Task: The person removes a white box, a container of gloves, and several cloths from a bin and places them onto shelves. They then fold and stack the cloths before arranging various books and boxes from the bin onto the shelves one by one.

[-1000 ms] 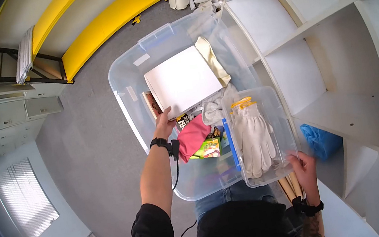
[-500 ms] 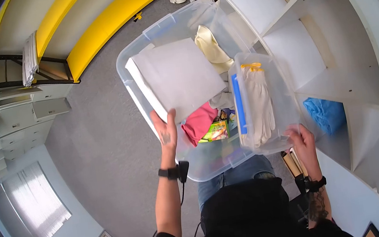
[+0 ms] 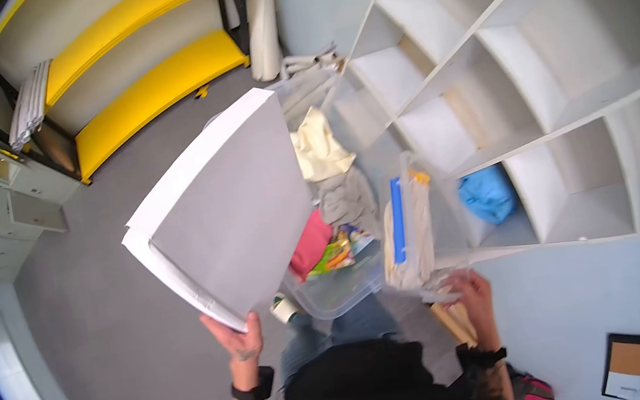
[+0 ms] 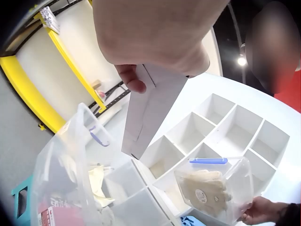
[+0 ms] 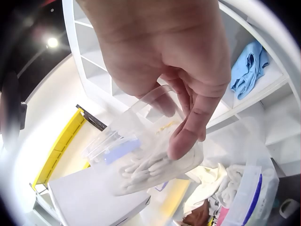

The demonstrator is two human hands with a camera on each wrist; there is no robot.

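My left hand [image 3: 238,340] grips the near edge of a white box [image 3: 231,213], tilted up beside and partly over the large clear tub [image 3: 344,304]. A clear lidded container [image 3: 445,235] with a blue clip hangs from my right hand [image 3: 476,301], tipped on its side, thumb and fingers pinching its end. White work gloves [image 3: 421,226] with yellow cuffs lie inside it. In the tub are a cream cloth [image 3: 320,146], a grey cloth [image 3: 345,200], a pink cloth [image 3: 310,247] and a green packet [image 3: 333,260]. The white box hides the tub's left part.
White cubby shelving [image 3: 502,90] runs along the right, with a blue bundle [image 3: 489,195] in a lower cubby. A yellow shelf rack [image 3: 154,88] stands at the far left, rolled tubes [image 3: 307,61] beside it. A person in red [image 4: 288,92] appears in the left wrist view.
My left hand has lifted the white box up out of the tub and leftward, tilting it. My right hand has tipped the glove container more on its side. The head view has shifted.
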